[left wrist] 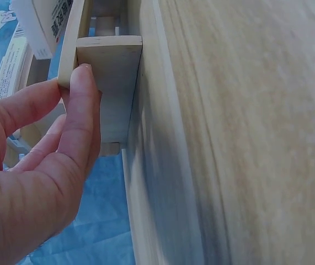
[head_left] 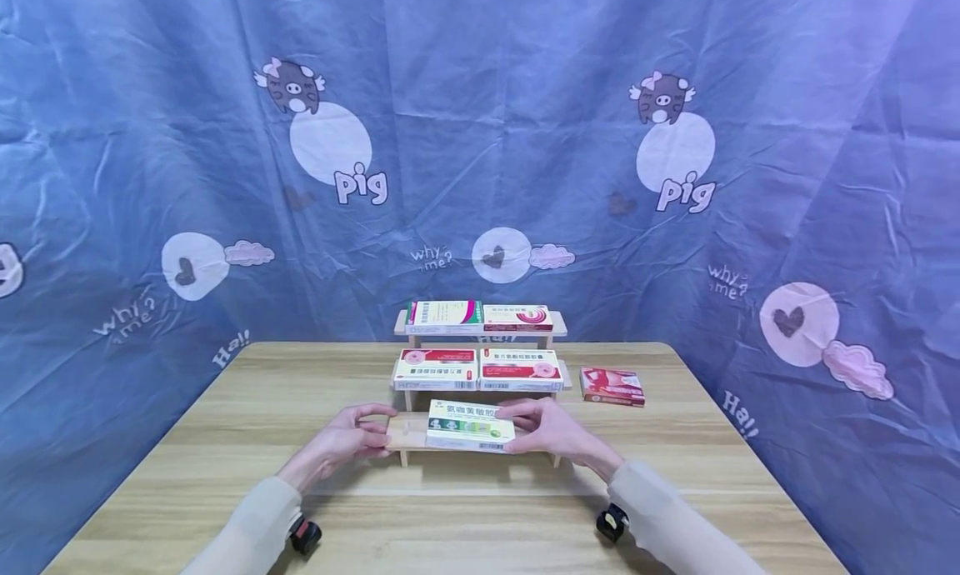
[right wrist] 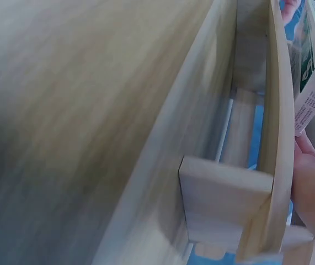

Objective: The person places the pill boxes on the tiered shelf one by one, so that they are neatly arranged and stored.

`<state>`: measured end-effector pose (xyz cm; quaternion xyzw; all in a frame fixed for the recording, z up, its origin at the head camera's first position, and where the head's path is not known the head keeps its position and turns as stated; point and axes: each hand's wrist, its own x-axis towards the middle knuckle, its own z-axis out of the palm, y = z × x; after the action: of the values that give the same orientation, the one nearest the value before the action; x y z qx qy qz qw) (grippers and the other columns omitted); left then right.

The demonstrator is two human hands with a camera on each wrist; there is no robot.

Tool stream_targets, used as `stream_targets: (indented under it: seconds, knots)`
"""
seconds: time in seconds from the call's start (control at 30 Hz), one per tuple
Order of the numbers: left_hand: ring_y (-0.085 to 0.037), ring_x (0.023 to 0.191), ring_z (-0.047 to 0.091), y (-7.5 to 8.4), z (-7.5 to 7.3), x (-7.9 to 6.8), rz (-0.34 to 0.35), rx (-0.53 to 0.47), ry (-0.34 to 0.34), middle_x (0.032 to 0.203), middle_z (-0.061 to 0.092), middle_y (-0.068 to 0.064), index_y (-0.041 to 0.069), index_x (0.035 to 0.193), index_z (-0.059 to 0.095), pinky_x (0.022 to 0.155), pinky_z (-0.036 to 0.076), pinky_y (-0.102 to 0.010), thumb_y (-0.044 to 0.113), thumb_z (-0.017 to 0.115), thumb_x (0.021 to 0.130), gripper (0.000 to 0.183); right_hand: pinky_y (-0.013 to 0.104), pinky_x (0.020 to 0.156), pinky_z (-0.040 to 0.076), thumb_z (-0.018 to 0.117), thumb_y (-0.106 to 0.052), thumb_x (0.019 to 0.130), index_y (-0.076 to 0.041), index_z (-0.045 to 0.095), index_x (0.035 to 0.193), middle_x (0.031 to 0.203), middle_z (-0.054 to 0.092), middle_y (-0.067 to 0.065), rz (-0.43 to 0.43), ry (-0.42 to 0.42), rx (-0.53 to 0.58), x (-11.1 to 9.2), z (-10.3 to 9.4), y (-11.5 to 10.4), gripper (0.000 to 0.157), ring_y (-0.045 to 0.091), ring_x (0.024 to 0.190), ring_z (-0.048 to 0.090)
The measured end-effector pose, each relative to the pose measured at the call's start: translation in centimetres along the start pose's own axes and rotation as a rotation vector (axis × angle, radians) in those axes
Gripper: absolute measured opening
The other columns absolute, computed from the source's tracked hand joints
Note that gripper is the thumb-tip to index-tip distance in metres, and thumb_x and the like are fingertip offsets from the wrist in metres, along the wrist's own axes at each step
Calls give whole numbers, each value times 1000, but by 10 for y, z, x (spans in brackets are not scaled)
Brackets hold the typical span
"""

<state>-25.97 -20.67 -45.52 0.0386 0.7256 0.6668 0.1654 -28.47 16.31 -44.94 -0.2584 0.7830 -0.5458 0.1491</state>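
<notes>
My left hand (head_left: 347, 436) pinches the left end of the bottom tier of a small wooden stepped shelf (head_left: 405, 440). In the left wrist view, the thumb and fingers (left wrist: 83, 105) close on the edge of its board. My right hand (head_left: 561, 433) grips the right end of a white, yellow and green medicine box (head_left: 468, 429), which is over the middle of that tier. The box (right wrist: 311, 69) appears close above the board in the right wrist view; whether it fully rests there I cannot tell. Part of its right side is hidden by fingers.
Two red-and-white medicine boxes, left (head_left: 435, 375) and right (head_left: 521, 375), lie on the middle tier. A pink-and-green box (head_left: 442, 314) and another red-and-white box (head_left: 510, 317) lie on top. A red box (head_left: 612, 387) lies on the wooden table (head_left: 225, 442), right of the shelf.
</notes>
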Motion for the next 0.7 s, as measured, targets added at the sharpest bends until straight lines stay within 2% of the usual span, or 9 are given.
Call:
stream_targets:
  seconds: [0.47, 0.7]
  knots:
    - [-18, 84, 67, -2, -2, 1, 5, 1, -6, 97, 62, -12, -6, 139, 42, 81, 61, -33, -9, 64, 85, 59, 37, 111, 42, 84, -16, 76, -7, 67, 124, 139, 58, 13, 9, 33, -47, 13, 17, -3, 51, 31, 131, 52]
    - [-17, 82, 66, -4, -2, 1, 14, -2, -19, 93, 63, -9, -7, 139, 42, 82, 61, -34, -9, 64, 85, 58, 39, 111, 41, 84, -16, 76, -8, 67, 125, 140, 57, 12, 18, 21, -4, 20, 24, -5, 52, 29, 133, 50]
